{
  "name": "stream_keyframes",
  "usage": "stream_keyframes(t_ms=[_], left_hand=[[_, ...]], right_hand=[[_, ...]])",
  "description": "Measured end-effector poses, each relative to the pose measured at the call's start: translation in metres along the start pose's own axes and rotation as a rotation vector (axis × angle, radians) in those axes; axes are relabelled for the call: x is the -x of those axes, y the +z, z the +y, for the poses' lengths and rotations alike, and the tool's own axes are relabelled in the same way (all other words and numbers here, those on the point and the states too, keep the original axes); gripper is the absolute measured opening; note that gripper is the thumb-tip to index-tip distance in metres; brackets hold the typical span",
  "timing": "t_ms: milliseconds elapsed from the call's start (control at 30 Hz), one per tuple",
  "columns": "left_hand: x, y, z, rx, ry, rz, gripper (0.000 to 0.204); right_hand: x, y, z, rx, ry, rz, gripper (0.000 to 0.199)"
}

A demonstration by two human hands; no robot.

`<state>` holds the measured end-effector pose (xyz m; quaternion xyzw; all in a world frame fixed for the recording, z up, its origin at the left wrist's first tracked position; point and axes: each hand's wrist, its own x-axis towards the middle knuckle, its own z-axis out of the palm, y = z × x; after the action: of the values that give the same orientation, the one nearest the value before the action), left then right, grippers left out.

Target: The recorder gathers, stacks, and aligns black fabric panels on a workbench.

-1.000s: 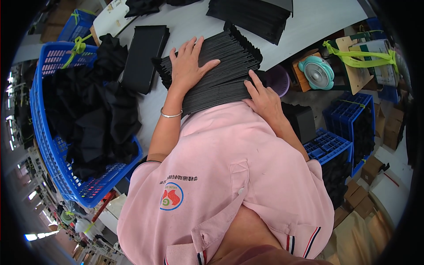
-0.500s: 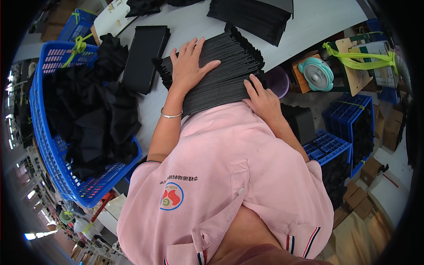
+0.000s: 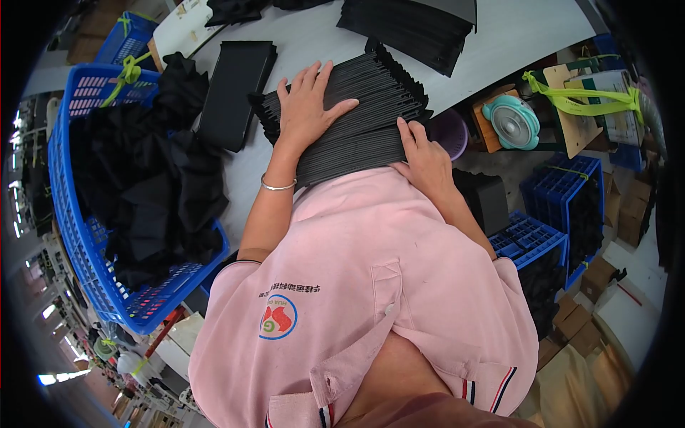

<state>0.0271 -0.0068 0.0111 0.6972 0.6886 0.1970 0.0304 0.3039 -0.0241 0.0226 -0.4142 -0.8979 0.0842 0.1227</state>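
A thick row of thin black fabric pieces point(image 3: 357, 135) stands on edge, pressed together, on the table right in front of my body. Across its top lies my left hand point(image 3: 307, 107), open, with fingers spread and the thumb pointing right. My right hand point(image 3: 432, 157) is at the row's right end. Its index and middle fingers lie close together against the piece edges, and the thumb is on the near side, so the nearest section sits between them. The thumb is partly hidden.
Left of the row lies a flat black stack point(image 3: 237, 96). Another black pile point(image 3: 407, 32) sits at the far side of the pale table point(image 3: 521, 32). A blue basket point(image 3: 143, 307) of black fabric stands left. At right are a teal fan point(image 3: 514, 121), a purple bin point(image 3: 453, 132) and blue crates point(image 3: 560, 185).
My right hand's fingertips have shifted slightly along the row's right end, and its index and middle fingers have drawn closer together. My left hand stays in place on the row.
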Motion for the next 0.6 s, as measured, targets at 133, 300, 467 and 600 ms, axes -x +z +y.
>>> stream_keyframes(t_ms=[133,300,467,600], left_hand=[[0.001,-0.006,0.005,0.033,0.047,-0.02,0.107],[0.003,-0.006,0.002,0.032,0.164,-0.09,0.121],[0.001,-0.004,-0.001,0.053,0.163,-0.092,0.124],[0.003,-0.005,0.0,0.067,0.151,-0.091,0.124]], right_hand=[[0.0,0.002,0.001,0.009,-0.001,0.003,0.095],[0.0,0.002,0.0,0.013,-0.004,0.002,0.091],[-0.002,-0.001,-0.001,0.003,-0.023,0.042,0.083],[-0.005,-0.011,-0.002,-0.004,-0.063,0.074,0.077]])
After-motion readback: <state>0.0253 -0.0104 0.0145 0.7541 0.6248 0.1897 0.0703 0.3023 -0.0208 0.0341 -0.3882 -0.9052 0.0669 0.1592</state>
